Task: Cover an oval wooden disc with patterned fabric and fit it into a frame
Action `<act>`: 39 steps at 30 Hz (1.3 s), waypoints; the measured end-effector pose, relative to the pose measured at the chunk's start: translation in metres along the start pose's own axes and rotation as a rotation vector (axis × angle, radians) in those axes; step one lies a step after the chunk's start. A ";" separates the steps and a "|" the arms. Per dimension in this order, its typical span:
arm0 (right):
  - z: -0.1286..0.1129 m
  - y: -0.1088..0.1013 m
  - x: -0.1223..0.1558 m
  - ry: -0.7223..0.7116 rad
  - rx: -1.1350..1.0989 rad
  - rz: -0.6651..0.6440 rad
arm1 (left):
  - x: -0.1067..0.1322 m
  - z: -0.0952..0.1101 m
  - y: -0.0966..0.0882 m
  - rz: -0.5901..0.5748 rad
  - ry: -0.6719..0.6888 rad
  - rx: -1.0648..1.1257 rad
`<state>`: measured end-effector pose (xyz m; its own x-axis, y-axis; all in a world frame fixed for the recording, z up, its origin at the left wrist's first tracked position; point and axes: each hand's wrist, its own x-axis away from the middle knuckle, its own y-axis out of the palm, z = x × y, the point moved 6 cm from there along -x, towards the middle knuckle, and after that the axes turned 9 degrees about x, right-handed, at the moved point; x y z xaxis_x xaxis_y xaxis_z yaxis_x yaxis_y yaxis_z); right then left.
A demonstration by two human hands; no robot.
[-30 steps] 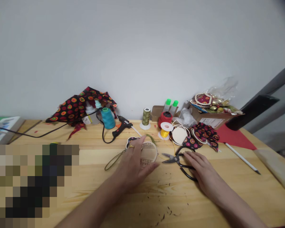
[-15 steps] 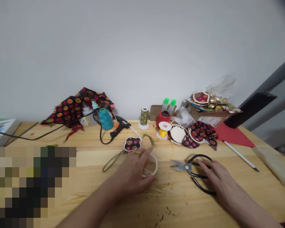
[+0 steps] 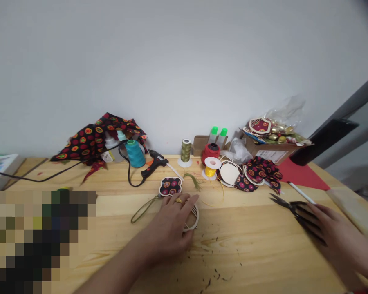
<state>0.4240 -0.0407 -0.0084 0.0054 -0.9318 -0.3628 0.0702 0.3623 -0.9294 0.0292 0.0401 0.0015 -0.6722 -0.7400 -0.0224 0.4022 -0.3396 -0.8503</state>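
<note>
The left hand [image 3: 171, 224] is lying palm down near the middle of the bench [image 3: 263, 253], fingers stretched flat and slightly spread rather than curled, and it is covering most of a round pale wooden cut-out disc [image 3: 194, 217], whose right rim is peeking out past the fingertips. A gold ring [image 3: 179, 200] is showing on 1 finger. The right hand [image 3: 340, 241] is sitting well apart from it, far out toward the bench's right edge, with its fingers laid over the handles of the black scissors [image 3: 296, 209]; the blades are pointing left, and the blur is making it impossible to tell whether the fingers are clamping the handles or only resting on them. Just beyond the left hand, a flower-shaped piece covered in dotted cloth [image 3: 171, 185] is lying flat, with a loop of olive cord [image 3: 142, 210] trailing to its left and a tuft of green thread [image 3: 193, 180] to its right. Further back, a black glue gun [image 3: 155, 163] is resting beside a teal thread cone [image 3: 134, 153], and an olive spool [image 3: 185, 150], a red spool [image 3: 211, 151] and a yellow spool [image 3: 211, 168] are standing near the wall. A heap of dotted fabric [image 3: 95, 136] is lying back left, a cardboard box [image 3: 272, 154] back right, and a white pencil [image 3: 302, 192] is lying just beyond the scissors.
</note>
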 end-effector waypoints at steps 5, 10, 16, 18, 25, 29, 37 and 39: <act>-0.044 -0.010 -0.057 0.013 0.172 0.054 | -0.003 -0.001 -0.002 0.028 -0.008 -0.060; -0.084 -0.002 -0.104 -0.103 0.354 0.017 | -0.004 -0.004 -0.004 0.060 -0.030 -0.100; -0.079 0.002 -0.119 -0.021 0.138 0.035 | -0.005 -0.007 -0.003 0.090 -0.006 -0.063; -0.075 -0.004 -0.121 0.060 0.085 0.080 | -0.004 -0.006 -0.002 0.079 0.004 -0.046; -0.096 -0.025 -0.136 0.324 -0.309 0.146 | -0.001 -0.002 -0.001 0.048 0.022 -0.005; -0.157 -0.014 -0.141 0.317 -1.243 -0.168 | -0.002 -0.002 -0.003 0.060 0.034 -0.003; -0.245 0.013 -0.116 0.236 -1.777 -0.551 | -0.006 -0.001 -0.006 0.100 0.061 0.010; -0.249 0.020 -0.110 0.221 -1.777 -0.601 | -0.009 -0.001 -0.007 0.118 0.084 0.052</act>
<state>0.1762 0.0741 -0.0042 0.2544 -0.9589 0.1255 -0.9599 -0.2346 0.1532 0.0317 0.0491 0.0069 -0.6668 -0.7264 -0.1664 0.5118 -0.2841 -0.8108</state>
